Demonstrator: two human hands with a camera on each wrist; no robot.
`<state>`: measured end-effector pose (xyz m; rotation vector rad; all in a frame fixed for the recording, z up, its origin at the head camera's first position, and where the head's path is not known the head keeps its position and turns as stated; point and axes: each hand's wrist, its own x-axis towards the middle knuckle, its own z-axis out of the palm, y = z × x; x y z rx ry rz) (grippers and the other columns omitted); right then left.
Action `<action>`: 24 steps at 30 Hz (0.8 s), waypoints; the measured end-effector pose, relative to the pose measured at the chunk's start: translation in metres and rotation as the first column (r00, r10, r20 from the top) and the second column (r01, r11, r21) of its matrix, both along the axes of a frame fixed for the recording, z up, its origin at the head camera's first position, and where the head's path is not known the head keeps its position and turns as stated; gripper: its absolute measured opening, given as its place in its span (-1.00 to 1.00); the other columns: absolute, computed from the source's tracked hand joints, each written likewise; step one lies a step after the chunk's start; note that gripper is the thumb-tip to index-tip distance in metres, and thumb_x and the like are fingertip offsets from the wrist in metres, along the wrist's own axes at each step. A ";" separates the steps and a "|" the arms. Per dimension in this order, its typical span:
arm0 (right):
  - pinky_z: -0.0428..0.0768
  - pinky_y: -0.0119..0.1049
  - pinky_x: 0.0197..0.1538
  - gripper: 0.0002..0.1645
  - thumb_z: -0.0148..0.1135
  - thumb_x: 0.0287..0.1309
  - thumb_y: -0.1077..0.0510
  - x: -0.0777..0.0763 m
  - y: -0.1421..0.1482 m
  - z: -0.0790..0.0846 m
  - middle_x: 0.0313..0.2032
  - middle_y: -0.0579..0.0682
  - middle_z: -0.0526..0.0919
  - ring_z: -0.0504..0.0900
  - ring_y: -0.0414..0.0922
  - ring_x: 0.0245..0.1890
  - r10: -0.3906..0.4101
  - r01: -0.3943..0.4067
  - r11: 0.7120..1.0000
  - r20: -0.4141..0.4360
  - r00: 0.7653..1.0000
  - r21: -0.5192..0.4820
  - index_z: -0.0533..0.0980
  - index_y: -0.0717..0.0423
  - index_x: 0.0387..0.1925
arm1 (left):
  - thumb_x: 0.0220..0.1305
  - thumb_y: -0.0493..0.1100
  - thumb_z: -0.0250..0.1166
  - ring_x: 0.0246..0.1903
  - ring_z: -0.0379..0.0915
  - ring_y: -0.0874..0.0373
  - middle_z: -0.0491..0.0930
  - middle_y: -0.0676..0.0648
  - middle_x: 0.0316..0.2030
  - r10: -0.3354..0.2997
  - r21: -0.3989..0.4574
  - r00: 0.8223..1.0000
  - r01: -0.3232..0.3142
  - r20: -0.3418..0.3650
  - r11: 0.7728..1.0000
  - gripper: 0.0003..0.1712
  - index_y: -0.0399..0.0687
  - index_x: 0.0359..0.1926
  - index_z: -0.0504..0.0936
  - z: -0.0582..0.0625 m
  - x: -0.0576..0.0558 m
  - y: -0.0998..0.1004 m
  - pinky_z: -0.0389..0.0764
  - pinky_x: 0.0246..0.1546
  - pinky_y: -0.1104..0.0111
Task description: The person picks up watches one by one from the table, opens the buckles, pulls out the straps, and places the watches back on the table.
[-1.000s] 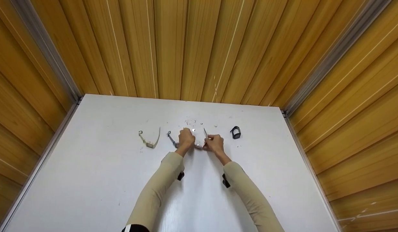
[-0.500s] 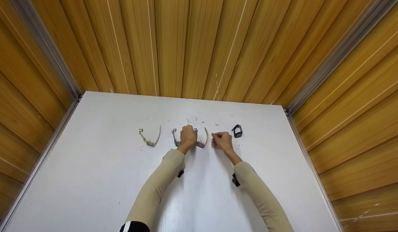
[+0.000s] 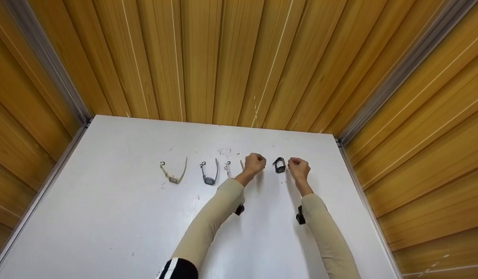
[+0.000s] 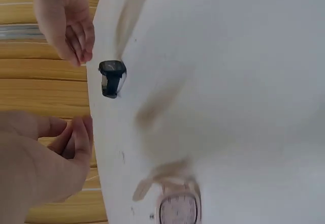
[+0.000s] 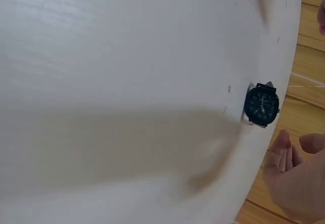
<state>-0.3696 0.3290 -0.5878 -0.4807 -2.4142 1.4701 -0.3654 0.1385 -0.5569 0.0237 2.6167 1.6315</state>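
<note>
A black wristwatch (image 3: 279, 165) stands on the white table with its strap closed in a loop, dial toward the person. Just left of it is my left hand (image 3: 255, 163), above the table, thumb and fingers loosely bent with nothing between them. My right hand (image 3: 299, 168) hovers close on the watch's other side; in the right wrist view its thumb and fingers (image 5: 283, 142) are apart and hold nothing. A pale pink watch (image 4: 177, 209) lies unfastened below the left hand, its dial hidden by the forearm in the head view.
Further left lie a grey-blue watch (image 3: 209, 181) and a cream watch (image 3: 173, 179), both with straps spread open. Small dark marks (image 3: 224, 151) show on the table behind the watches. Wood-patterned panels (image 3: 200, 62) rise beyond the table's far edge.
My right hand has let go of the pink watch's strap and moved right, past the black watch. My left hand has left the pink watch and moved right, toward the black one.
</note>
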 end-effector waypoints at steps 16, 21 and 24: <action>0.52 -0.56 -0.26 -0.57 0.22 0.30 0.22 0.016 -0.034 -0.019 -0.08 0.28 0.76 0.72 -0.01 -0.16 0.032 -0.021 0.998 0.180 0.983 -0.062 0.59 0.40 0.12 | 0.35 -0.20 0.13 -0.37 0.45 0.16 0.72 -0.15 -0.34 0.093 0.181 0.943 -0.158 0.320 0.971 -0.67 -0.33 -0.12 0.75 -0.033 0.025 0.036 0.39 -0.39 0.51; 0.58 -0.57 -0.37 -0.50 0.26 0.19 0.28 0.017 -0.030 -0.013 -0.31 0.07 0.78 0.67 -0.27 -0.45 0.072 -0.029 0.979 0.210 0.975 -0.202 0.57 0.38 0.17 | 0.30 -0.17 0.26 -0.29 0.59 0.13 0.76 -0.14 -0.30 0.137 0.112 0.935 -0.182 0.326 0.977 -0.73 -0.29 -0.16 0.76 -0.031 0.020 0.033 0.57 -0.25 0.47; 0.64 -0.56 -0.32 -0.51 0.25 0.19 0.39 0.023 -0.027 -0.004 -0.30 0.04 0.75 0.64 -0.33 -0.43 0.122 -0.067 0.942 0.149 0.981 -0.330 0.52 0.46 0.18 | 0.28 -0.16 0.35 -0.31 0.61 0.13 0.78 -0.19 -0.26 0.090 0.125 0.944 -0.135 0.317 0.983 -0.74 -0.31 -0.16 0.75 -0.025 0.019 0.031 0.56 -0.30 0.49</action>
